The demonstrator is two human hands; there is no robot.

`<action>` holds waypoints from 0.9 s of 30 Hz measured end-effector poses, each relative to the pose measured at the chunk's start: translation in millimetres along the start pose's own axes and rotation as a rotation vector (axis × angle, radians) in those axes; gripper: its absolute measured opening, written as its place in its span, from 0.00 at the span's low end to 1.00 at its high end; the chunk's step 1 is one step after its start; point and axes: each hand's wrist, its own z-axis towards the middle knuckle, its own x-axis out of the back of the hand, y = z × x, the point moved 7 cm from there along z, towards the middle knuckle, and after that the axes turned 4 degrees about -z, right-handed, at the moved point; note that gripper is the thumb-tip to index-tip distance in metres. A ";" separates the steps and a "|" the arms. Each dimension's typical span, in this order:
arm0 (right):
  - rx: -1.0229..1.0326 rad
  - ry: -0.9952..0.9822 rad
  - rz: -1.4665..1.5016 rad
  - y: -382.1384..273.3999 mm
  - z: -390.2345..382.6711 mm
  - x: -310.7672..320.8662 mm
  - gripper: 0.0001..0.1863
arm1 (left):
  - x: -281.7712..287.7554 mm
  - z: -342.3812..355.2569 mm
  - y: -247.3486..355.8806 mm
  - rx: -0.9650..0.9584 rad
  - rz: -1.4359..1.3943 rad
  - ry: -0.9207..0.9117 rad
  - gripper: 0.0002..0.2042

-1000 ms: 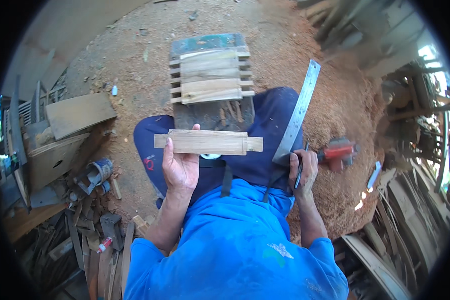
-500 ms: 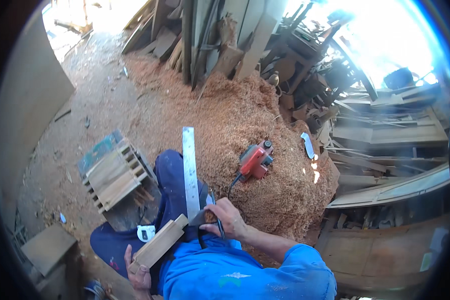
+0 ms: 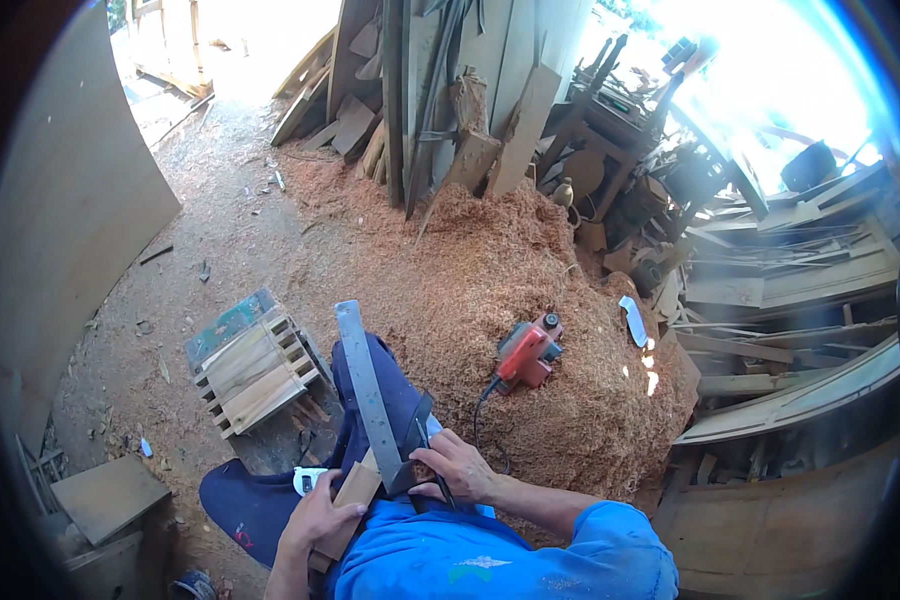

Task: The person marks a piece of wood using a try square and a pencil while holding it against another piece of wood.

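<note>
My left hand [image 3: 315,515] is closed round a short wooden piece [image 3: 358,487] lying across my lap. In my right hand [image 3: 460,468] is a metal try square [image 3: 364,375], its long blade pointing away from me and slightly left. The square's corner meets the far end of the wooden piece. A dark, thin pencil-like stick [image 3: 441,487] also sits between my right fingers. Just beyond my left fingers, a white tape measure [image 3: 308,480] rests on my thigh.
A stack of notched wooden pieces [image 3: 255,372] stands ahead to the left. Right of my knee, a red electric planer [image 3: 528,355] with a cord lies on heaped wood shavings [image 3: 450,270]. Boards [image 3: 515,130] lean at the back; timber [image 3: 770,350] is piled on the right.
My left hand has moved forward along the wooden piece, nearer the square. The square's blade has tilted further left, its far end coming closer to me. My view has shifted slightly.
</note>
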 end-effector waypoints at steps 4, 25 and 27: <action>0.148 0.004 0.099 -16.8 20.0 -2.7 0.28 | 1.6 15.1 -19.3 -0.052 -0.154 -0.108 0.42; 0.375 -0.237 0.030 -73.3 95.7 -4.2 0.35 | 34.7 -19.3 19.9 -0.198 -0.800 0.078 0.42; 0.376 -0.224 0.021 -73.4 99.1 -8.7 0.35 | 37.5 -19.6 17.2 -0.196 -0.821 0.096 0.42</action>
